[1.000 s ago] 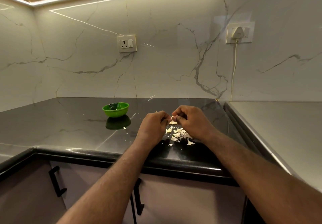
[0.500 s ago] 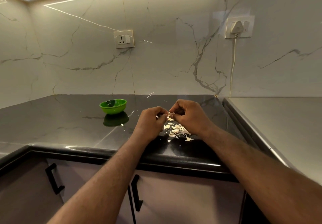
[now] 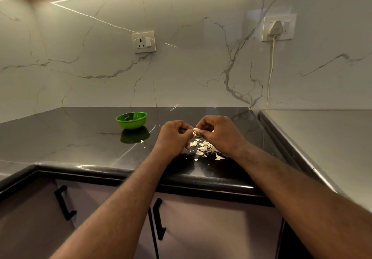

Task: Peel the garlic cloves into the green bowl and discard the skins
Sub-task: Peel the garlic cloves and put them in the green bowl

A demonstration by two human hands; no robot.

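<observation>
Both hands meet just above the dark countertop (image 3: 80, 137). My left hand (image 3: 173, 135) and my right hand (image 3: 219, 132) pinch a small pale garlic clove (image 3: 196, 130) between their fingertips. Directly under them lies a heap of white garlic skins (image 3: 205, 148). The green bowl (image 3: 131, 120) stands to the left of my hands, about a hand's width from the left one; its contents are hard to make out.
A few stray skin flakes (image 3: 142, 141) lie in front of the bowl. The counter's front edge (image 3: 181, 180) runs below my wrists, with cabinet handles (image 3: 64, 202) underneath. A steel surface (image 3: 322, 137) adjoins on the right. A plugged-in cord (image 3: 270, 73) hangs down the marble wall.
Both hands have lifted slightly off the skin heap and stay together on the clove. The bowl and the skins have not moved.
</observation>
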